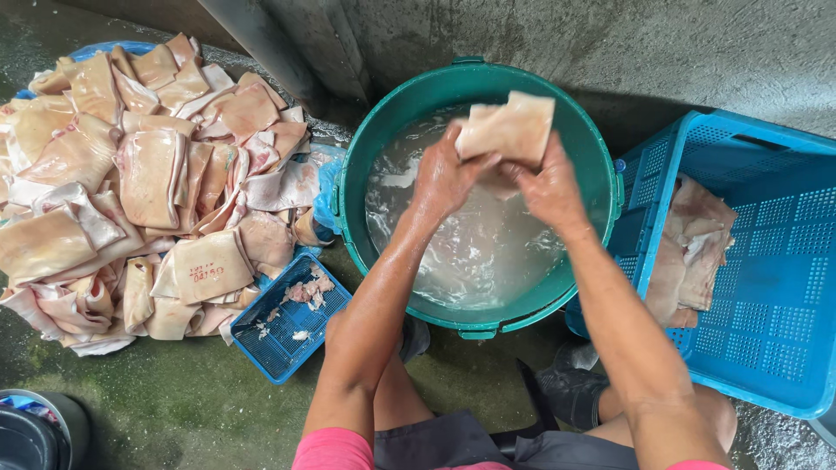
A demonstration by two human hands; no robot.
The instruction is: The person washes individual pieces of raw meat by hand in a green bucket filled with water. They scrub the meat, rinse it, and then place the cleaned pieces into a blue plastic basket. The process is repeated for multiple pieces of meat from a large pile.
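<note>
Both my hands hold one folded slab of pale pork skin above a green tub of cloudy water. My left hand grips its left lower edge. My right hand grips it from the right side. The slab is lifted out of the water, over the tub's far half. More pale pieces lie under the water's surface.
A big heap of pork skin slabs lies on blue sheeting at the left. A small blue tray holds scraps beside it. A blue plastic crate at the right contains several slabs. A concrete wall stands behind; a dark bucket sits bottom left.
</note>
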